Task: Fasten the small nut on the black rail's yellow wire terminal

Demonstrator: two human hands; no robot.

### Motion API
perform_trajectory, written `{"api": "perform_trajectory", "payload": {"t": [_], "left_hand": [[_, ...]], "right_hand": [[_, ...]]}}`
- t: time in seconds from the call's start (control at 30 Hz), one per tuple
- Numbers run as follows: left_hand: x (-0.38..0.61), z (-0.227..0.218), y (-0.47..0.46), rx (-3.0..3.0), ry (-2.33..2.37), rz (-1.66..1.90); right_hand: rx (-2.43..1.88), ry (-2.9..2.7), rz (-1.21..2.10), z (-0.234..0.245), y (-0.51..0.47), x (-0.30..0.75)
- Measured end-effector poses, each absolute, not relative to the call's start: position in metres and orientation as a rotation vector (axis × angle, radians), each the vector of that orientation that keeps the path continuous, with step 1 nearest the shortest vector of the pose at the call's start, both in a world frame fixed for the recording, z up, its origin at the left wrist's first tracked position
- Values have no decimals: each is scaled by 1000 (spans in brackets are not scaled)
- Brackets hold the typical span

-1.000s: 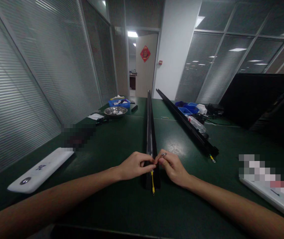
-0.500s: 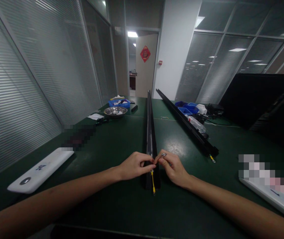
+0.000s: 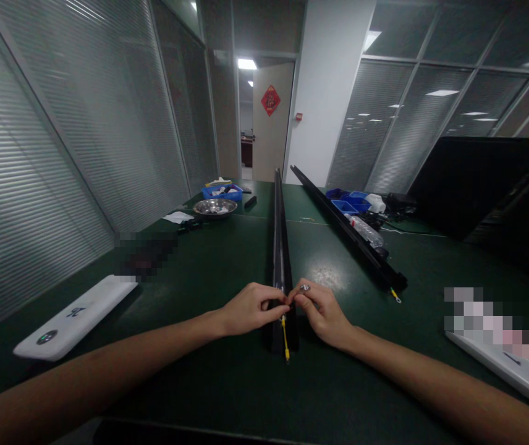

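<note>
A long black rail point(image 3: 278, 228) runs straight away from me along the green table point(image 3: 218, 272). Both hands meet over its near end. My left hand point(image 3: 248, 308) has its fingers curled and pinched at the rail's top. My right hand point(image 3: 320, 310), a ring on one finger, pinches at the same spot from the other side. A yellow wire point(image 3: 285, 337) with a small terminal hangs from under the fingertips down the rail's end. What the fingertips pinch is too small to make out.
A second black rail point(image 3: 348, 232) with a yellow wire at its tip lies diagonally to the right. White flat devices lie at the left point(image 3: 76, 315) and right point(image 3: 510, 364). A metal bowl point(image 3: 215, 207), blue bins point(image 3: 345, 201) and a black panel point(image 3: 487, 185) stand farther back.
</note>
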State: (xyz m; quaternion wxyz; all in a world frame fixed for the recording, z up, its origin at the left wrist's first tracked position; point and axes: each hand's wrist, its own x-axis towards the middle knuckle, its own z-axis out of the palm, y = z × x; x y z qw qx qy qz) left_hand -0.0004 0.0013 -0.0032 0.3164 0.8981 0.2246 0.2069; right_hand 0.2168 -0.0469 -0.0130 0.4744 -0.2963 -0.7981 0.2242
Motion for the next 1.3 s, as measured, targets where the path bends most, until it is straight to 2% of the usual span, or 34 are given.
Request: {"api": "perform_trajectory", "payload": {"t": [1.3], "left_hand": [[-1, 0, -1, 2366, 587, 563]], "right_hand": [[-729, -1969, 537, -11, -50, 217]]}}
